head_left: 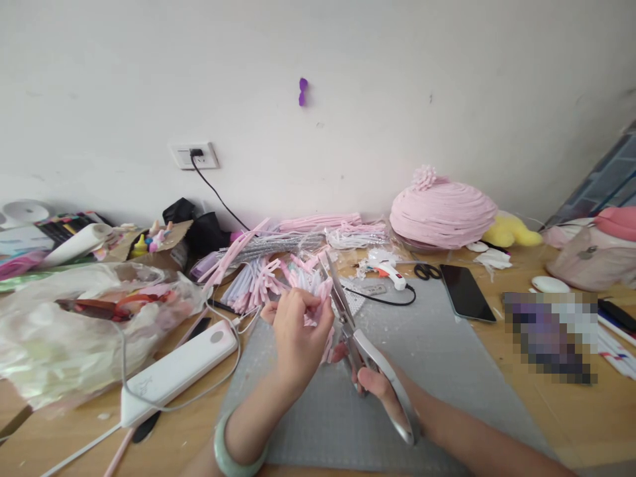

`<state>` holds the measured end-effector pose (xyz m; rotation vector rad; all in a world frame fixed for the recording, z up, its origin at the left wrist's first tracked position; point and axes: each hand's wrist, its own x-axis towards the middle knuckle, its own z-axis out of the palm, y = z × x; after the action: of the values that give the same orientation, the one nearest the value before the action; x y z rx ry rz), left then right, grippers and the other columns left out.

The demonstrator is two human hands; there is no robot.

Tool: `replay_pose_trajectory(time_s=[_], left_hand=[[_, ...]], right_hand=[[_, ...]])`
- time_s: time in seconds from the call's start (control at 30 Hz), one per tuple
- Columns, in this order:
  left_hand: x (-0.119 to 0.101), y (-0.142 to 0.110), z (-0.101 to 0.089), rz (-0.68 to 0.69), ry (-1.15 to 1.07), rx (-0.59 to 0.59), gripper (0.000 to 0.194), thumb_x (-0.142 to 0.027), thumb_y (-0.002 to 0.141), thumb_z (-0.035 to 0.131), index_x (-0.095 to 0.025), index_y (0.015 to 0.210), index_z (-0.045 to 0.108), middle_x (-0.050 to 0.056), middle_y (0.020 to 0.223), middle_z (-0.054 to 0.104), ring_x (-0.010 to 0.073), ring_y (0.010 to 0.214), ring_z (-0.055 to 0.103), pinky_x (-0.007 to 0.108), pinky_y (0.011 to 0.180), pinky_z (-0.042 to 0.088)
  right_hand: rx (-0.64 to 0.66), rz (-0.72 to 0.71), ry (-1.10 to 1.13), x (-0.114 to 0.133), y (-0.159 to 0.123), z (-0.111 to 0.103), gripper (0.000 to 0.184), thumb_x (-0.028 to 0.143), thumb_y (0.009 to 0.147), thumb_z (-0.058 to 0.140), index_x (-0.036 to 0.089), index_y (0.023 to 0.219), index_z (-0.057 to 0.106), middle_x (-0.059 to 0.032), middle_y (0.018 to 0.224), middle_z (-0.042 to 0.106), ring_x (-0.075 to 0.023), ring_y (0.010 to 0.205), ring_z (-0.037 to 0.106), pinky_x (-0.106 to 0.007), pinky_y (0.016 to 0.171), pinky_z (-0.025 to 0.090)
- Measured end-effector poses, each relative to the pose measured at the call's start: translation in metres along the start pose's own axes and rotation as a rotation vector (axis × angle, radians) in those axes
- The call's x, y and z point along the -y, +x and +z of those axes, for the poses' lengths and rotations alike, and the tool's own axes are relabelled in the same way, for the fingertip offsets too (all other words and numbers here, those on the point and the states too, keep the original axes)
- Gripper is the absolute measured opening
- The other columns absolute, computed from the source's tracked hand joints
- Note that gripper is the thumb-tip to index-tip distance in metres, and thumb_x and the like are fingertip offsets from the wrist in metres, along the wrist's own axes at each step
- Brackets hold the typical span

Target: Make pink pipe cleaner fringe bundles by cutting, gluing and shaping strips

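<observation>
My left hand [297,334] is closed round a bunch of pink fuzzy strips [322,311], held above the grey cutting mat [437,351]. My right hand [377,387] grips the handles of large silver scissors [355,334], with its fingers through the loops. The scissor blades are open and point up and away, right beside the pink bunch. A green bangle [226,450] sits on my left wrist.
A heap of pink and white strips [263,275] lies behind my hands. A white power bank [176,371] with cable is at left beside a plastic bag [74,324]. A glue gun [390,273], small black scissors [427,271], a phone [466,293] and a pink layered dome [442,211] stand to the right.
</observation>
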<state>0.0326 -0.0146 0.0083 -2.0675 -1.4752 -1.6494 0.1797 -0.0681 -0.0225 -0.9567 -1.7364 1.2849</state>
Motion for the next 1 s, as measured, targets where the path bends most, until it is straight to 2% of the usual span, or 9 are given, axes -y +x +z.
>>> replay_pose_trajectory(time_s=[0.1, 0.23, 0.57, 0.8, 1.0], left_hand=[[-0.0001, 0.0003, 0.0001, -0.019, -0.004, 0.010, 0.020, -0.019, 0.077, 0.056, -0.020, 0.063, 0.041, -0.006, 0.057, 0.046, 0.0113, 0.056, 0.047, 0.030, 0.064, 0.029], [0.0005, 0.0011, -0.0004, -0.031, -0.010, 0.037, 0.020, -0.017, 0.076, 0.056, -0.020, 0.062, 0.041, -0.006, 0.056, 0.045, 0.0112, 0.055, 0.046, 0.030, 0.063, 0.029], [-0.0018, -0.0023, 0.0009, -0.030, -0.006, 0.055, 0.020, -0.020, 0.076, 0.056, -0.020, 0.062, 0.042, -0.007, 0.055, 0.046, 0.0111, 0.056, 0.047, 0.032, 0.066, 0.026], [-0.0011, -0.0033, 0.0035, -0.057, -0.006, 0.055, 0.018, -0.021, 0.077, 0.055, -0.020, 0.064, 0.043, -0.007, 0.056, 0.047, 0.0106, 0.055, 0.048, 0.033, 0.069, 0.025], [-0.0014, -0.0026, 0.0017, -0.074, -0.014, 0.067, 0.018, -0.021, 0.076, 0.055, -0.020, 0.063, 0.043, -0.007, 0.055, 0.048, 0.0107, 0.054, 0.048, 0.033, 0.068, 0.026]], right_hand=[[-0.006, -0.007, 0.003, 0.0046, -0.0009, -0.0011, 0.039, 0.050, 0.079, 0.043, 0.018, 0.098, 0.052, -0.0024, 0.080, 0.051, -0.0111, 0.061, 0.043, -0.027, 0.060, 0.041], [-0.009, -0.013, -0.009, 0.0076, -0.0006, -0.0008, 0.038, 0.050, 0.079, 0.043, 0.017, 0.096, 0.052, -0.0045, 0.088, 0.053, -0.0121, 0.065, 0.045, -0.026, 0.060, 0.040], [-0.006, 0.024, 0.037, -0.0018, -0.0023, -0.0003, 0.042, 0.054, 0.080, 0.042, 0.018, 0.099, 0.052, -0.0037, 0.081, 0.051, -0.0142, 0.069, 0.047, -0.028, 0.064, 0.041], [-0.041, -0.022, 0.069, -0.0002, -0.0040, 0.0029, 0.040, 0.055, 0.081, 0.039, 0.018, 0.092, 0.052, -0.0019, 0.076, 0.050, -0.0109, 0.059, 0.044, -0.025, 0.055, 0.040], [-0.007, 0.021, 0.105, 0.0031, -0.0054, 0.0040, 0.042, 0.056, 0.083, 0.035, 0.018, 0.088, 0.050, 0.0011, 0.068, 0.045, -0.0093, 0.054, 0.040, -0.024, 0.052, 0.036]])
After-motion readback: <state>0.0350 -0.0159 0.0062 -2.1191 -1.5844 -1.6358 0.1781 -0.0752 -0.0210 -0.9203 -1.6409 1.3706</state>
